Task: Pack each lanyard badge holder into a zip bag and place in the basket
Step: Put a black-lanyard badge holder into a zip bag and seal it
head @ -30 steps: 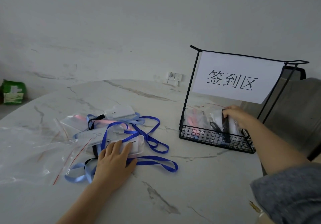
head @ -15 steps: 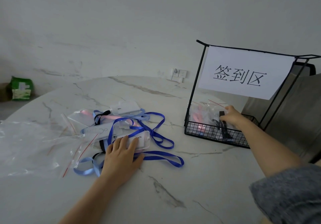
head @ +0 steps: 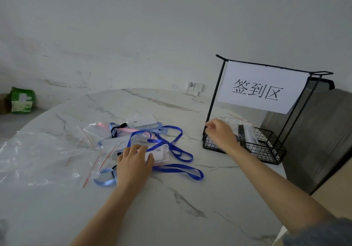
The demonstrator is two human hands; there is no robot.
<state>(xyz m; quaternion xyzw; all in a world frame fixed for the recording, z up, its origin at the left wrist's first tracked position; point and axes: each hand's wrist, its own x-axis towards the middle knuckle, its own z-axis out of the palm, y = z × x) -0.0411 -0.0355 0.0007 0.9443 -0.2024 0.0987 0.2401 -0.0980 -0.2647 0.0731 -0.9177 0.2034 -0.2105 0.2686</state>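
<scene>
Left hand (head: 133, 166) on one badge holder (head: 159, 153)

Three large black characters, 签到区, are being displayed on a white paper sheet (head: 262, 87), which is being carried by the top bar of the black wire basket (head: 270, 148). Small dark marks are being shown on two badge holders (head: 142, 120) on the bench, too small to be read. Print on the green packet (head: 22, 99) is being blurred beyond reading.
</scene>
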